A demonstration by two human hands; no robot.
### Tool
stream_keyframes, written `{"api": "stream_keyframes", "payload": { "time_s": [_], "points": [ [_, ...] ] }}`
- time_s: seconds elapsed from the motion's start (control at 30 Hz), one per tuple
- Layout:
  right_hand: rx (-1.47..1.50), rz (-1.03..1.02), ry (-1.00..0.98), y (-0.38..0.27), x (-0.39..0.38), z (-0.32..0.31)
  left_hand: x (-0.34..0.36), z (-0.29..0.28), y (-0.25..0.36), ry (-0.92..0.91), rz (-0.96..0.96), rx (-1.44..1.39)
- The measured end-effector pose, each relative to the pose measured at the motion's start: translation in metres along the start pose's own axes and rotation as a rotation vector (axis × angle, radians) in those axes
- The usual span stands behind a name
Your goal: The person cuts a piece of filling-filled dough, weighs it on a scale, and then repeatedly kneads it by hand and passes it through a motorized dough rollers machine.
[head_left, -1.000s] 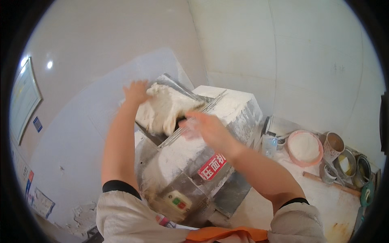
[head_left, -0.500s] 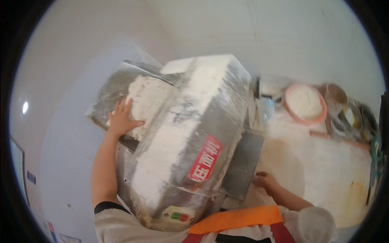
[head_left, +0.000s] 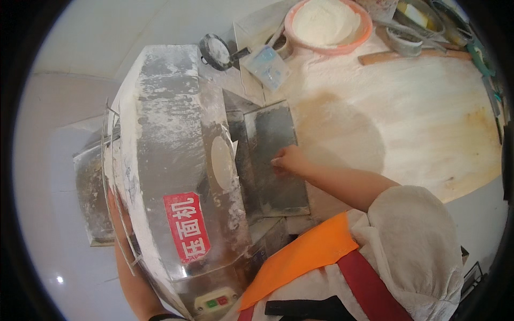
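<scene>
A flour-dusted metal dough sheeter (head_left: pixel 171 117) with a red label stands in front of me. My left hand (head_left: pixel 119 208) is on its left side, behind a thin wire guard (head_left: pixel 115 224), and its fingers are largely hidden. A strip of pale dough (head_left: pixel 111 163) shows at that side by the feed tray (head_left: pixel 93 198). On the right side, a rounded pale tongue of dough (head_left: pixel 222 163) shows at the machine's edge. My right hand (head_left: pixel 289 159) hovers over the dark metal outlet tray (head_left: pixel 273 134), fingers curled in, with nothing visible in them.
A floury worktop (head_left: pixel 428 117) spreads to the right. At its back are a pink basin of flour (head_left: pixel 326 24), a rolling pin (head_left: pixel 412 55) and several bowls. A small black-handled pan (head_left: pixel 217 52) sits behind the machine. Green and red buttons (head_left: pixel 217 302) are at the machine's near end.
The view has swung right. My left hand, spread on the dough before, is now behind the guard. My right hand has moved forward over the outlet tray, and dough now shows at the right side.
</scene>
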State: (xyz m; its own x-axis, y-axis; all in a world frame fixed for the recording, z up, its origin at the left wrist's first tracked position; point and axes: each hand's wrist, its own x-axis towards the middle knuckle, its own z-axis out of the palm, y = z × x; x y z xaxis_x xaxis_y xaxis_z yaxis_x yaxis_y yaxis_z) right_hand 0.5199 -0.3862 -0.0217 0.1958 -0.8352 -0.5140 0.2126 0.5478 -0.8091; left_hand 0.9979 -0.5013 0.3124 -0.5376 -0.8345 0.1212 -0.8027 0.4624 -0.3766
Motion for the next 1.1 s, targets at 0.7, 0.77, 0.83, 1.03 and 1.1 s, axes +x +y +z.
{"api": "stream_keyframes", "payload": {
  "time_s": [0.7,0.77,0.83,1.03,1.1],
  "points": [
    [-0.113,-0.084,0.385,0.006,0.053,0.033,0.017,-0.007,0.095,-0.063,-0.281,-0.477],
    [-0.098,-0.102,0.407,0.012,0.046,0.023,0.013,-0.023,0.11,0.006,-0.346,-0.618],
    [-0.151,-0.117,0.419,0.01,0.031,0.011,0.006,-0.043,0.117,0.118,-0.39,-0.67],
    [-0.201,-0.193,0.478,0.032,0.013,-0.031,-0.007,-0.156,0.199,0.497,-0.446,-0.649],
    [-0.209,-0.229,0.489,0.041,0.003,-0.047,-0.022,-0.169,0.249,0.498,-0.396,-0.665]
  ]
}}
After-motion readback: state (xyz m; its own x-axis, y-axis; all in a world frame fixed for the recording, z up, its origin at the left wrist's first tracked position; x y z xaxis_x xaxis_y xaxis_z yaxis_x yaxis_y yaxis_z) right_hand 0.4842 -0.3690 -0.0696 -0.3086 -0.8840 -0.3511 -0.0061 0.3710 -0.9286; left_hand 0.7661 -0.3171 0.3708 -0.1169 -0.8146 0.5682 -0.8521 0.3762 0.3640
